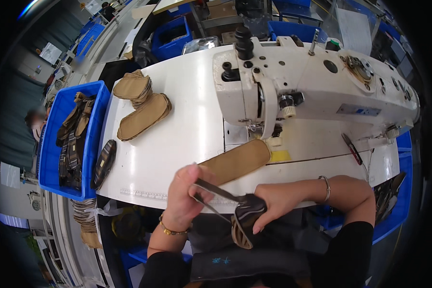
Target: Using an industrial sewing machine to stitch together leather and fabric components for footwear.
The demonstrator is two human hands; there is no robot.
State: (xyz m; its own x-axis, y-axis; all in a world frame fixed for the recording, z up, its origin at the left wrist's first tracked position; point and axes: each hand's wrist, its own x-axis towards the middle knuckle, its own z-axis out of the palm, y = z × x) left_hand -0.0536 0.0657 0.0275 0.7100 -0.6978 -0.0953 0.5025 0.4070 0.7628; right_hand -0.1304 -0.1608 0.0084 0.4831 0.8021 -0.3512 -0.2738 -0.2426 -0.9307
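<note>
My left hand (185, 192) is closed on the end of a dark strap, which stretches across to the right in two strands. My right hand (278, 199) grips a small dark sewn fabric piece (249, 211) with tan layered edges, held low near my body at the table's front edge. Just beyond both hands lies a long tan fabric panel (240, 161) with rounded ends. Its far end sits close to the needle area of a white sewing machine (317, 86). My left hand overlaps the panel's near end in view; whether they touch I cannot tell.
On the white table (182, 110) stand two stacks of tan oval panels (146, 117) at the left. A dark sewn piece (104, 163) lies beside a blue bin (98, 134) of similar pieces. Small red-and-black snips (353, 149) rest at the right. A person sits far left.
</note>
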